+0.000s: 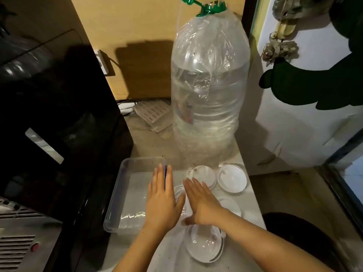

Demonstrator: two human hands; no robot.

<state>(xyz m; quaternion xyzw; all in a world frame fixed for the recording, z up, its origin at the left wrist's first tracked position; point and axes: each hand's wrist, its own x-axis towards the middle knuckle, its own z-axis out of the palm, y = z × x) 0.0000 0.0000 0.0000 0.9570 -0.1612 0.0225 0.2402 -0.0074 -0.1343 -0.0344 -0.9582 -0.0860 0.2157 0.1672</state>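
My left hand (163,201) lies flat with straight fingers over the right side of a clear rectangular plastic container (125,195) on the counter. My right hand (202,201) is flat too, fingers straight, just right of the left hand, above small round clear containers (179,191). Two white round lids, one (203,174) beside the other (232,178), lie beyond my right hand. A round clear container (204,246) sits near the front edge, under my right wrist. Neither hand holds anything.
A large clear water jug (208,85) wrapped in plastic, with a green cap, stands at the back of the counter. A black appliance (59,124) fills the left side. A white wall with a curtain rises on the right. The counter's right edge (255,193) drops to the floor.
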